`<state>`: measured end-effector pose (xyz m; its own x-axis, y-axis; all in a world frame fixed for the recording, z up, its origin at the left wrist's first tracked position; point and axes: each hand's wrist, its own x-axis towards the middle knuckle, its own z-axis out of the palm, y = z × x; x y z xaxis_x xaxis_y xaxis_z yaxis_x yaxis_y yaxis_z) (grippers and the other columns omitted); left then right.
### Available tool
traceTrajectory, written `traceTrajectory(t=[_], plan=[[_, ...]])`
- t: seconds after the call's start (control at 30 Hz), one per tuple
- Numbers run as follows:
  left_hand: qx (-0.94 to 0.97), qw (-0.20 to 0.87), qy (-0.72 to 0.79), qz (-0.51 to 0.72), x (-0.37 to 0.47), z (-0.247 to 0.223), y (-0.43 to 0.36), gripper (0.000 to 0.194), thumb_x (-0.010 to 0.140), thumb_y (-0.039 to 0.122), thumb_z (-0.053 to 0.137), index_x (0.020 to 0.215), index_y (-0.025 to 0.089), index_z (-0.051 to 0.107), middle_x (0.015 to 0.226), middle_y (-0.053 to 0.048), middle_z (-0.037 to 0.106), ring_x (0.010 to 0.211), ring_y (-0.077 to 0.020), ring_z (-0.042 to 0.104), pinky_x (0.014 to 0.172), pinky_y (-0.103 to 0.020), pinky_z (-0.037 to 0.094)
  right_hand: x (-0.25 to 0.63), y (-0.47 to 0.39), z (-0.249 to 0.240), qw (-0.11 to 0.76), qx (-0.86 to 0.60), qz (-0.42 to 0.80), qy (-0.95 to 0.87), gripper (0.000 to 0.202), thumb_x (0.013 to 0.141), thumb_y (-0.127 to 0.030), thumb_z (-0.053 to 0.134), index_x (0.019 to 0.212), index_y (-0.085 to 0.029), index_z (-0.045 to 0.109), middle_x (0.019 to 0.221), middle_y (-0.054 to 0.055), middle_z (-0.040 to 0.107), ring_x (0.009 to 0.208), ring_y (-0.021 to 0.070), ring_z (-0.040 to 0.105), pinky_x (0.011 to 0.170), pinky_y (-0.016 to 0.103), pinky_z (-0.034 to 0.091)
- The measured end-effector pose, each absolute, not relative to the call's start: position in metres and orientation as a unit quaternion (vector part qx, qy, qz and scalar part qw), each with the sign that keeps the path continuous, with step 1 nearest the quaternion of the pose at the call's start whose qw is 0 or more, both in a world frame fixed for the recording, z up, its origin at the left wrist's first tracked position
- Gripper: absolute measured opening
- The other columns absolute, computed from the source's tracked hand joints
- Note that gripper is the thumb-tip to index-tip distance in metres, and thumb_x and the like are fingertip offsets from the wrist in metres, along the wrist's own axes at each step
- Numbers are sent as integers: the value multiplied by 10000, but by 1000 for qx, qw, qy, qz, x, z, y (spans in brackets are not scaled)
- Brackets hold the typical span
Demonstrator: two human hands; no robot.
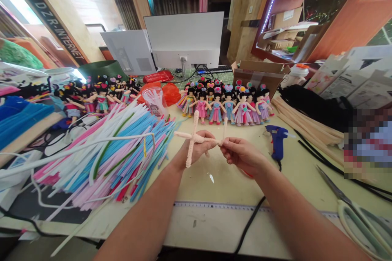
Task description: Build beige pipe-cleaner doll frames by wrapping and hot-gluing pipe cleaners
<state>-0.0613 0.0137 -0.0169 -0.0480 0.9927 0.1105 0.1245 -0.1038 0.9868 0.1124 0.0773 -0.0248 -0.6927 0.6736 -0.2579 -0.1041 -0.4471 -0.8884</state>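
A cream pipe-cleaner figure [194, 138], shaped like a cross with wrapped arms, is held above the middle of the table. My left hand [202, 146] is closed around its body, just right of the crossing. The fingertips of my right hand [240, 153] pinch the figure's far right end, where a thin piece stands upright. Both hands are close together, their fingertips nearly touching. Behind them stand rows of finished small dolls [228, 106] with black hair and coloured skirts.
Coloured pipe cleaners [122, 147] are heaped at left. A blue glue gun [278, 142], scissors [346, 200] and black pipe cleaners [318, 104] lie at right. A ruler [214, 206] runs along the front. Behind are a monitor [186, 34] and a cardboard box [260, 75].
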Motion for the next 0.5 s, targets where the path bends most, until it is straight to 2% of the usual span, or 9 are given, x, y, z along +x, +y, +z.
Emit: traceTrajectory(t=[0.17,0.33,0.5], plan=[[510,451,506,530,-61,-15,12,294,702,420,760,786,153,670,738,-21,602,665,-134,562,529,-238,467,109,74,-22,244,-298,807,-448,399,523,-399,916,607,-151,615,556,-37,553,461,41,442,428,180,337],[428,500,471,588,-52,-20,14,334,619,436,825,719,149,686,737,-32,618,702,-146,568,555,-246,441,105,70,-21,310,-301,786,-442,396,522,-412,906,602,-163,609,531,-44,542,436,42,431,421,187,332],[269,598,421,627,-38,-27,15,493,536,572,849,749,165,668,750,-17,643,664,-113,562,581,-234,396,102,69,-22,380,-317,743,-450,385,530,-438,881,619,-175,614,526,-44,545,441,58,442,437,207,358]])
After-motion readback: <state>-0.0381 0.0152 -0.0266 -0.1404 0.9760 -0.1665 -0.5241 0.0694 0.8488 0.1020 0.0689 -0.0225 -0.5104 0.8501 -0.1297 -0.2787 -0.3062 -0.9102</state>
